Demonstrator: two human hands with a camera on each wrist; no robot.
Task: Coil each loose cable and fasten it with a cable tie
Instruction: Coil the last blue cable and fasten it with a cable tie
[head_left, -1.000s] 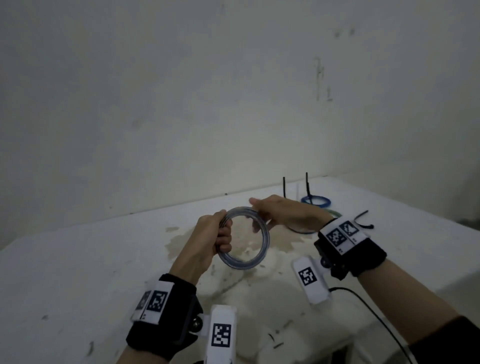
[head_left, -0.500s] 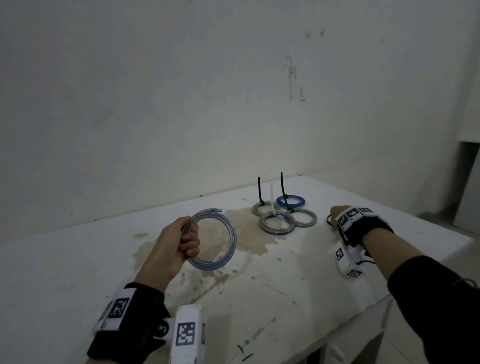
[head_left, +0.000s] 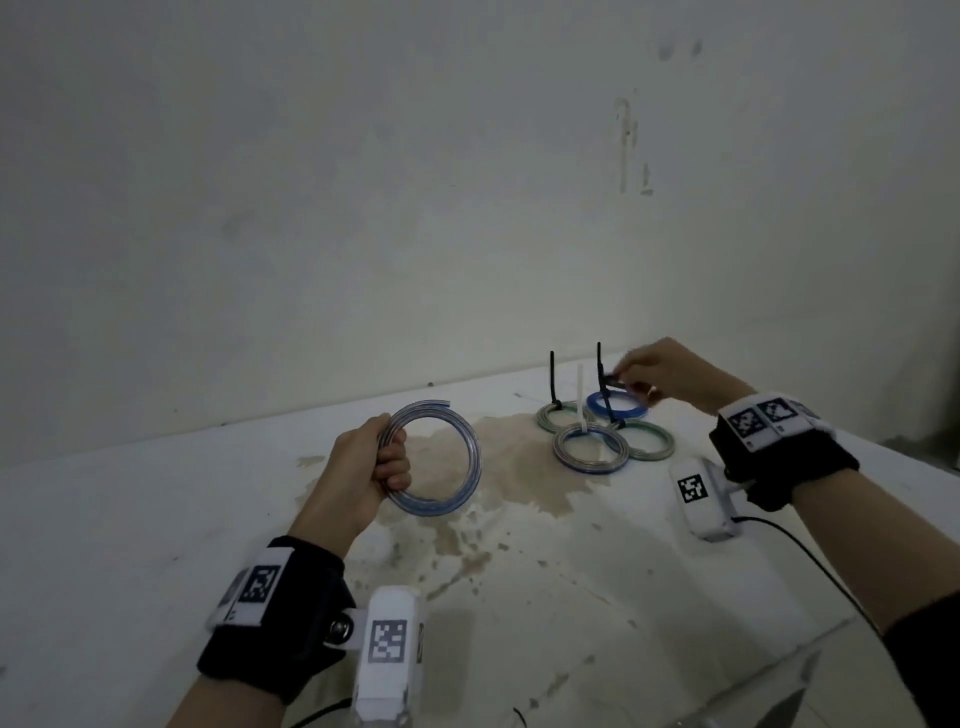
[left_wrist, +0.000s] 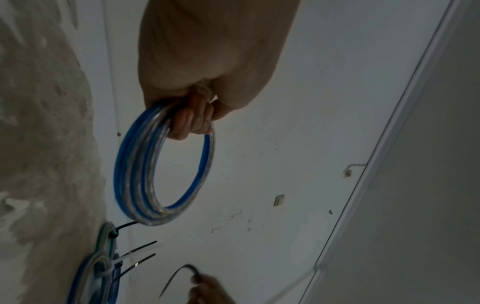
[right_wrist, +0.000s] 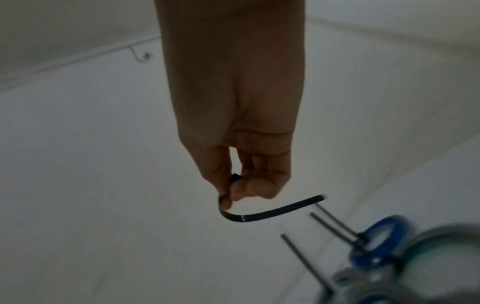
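Note:
My left hand (head_left: 382, 460) grips a coiled clear-and-blue cable (head_left: 467, 457) upright above the white table (head_left: 130, 519); the left wrist view shows the fingers curled round the coil (left_wrist: 135, 168). My right hand (head_left: 631, 375) is raised over the far right of the table and pinches a loose black cable tie (head_left: 612, 382). In the right wrist view the tie (right_wrist: 270, 215) curves out from between thumb and fingertips (right_wrist: 249, 188). Several tied coils (head_left: 589, 449) lie in a cluster under the right hand.
The tied coils' tails, black (head_left: 552, 376) and white (head_left: 580, 392), stick straight up. A brown stain (head_left: 519, 467) spreads over the table's middle. The wall (head_left: 415, 208) stands just behind the table. The table's front right edge (head_left: 779, 660) runs near my right forearm.
My right hand let go of the coil, reached to the table's right side, and now is lifted over the tied coils with a black tie in it. The left hand keeps the coil.

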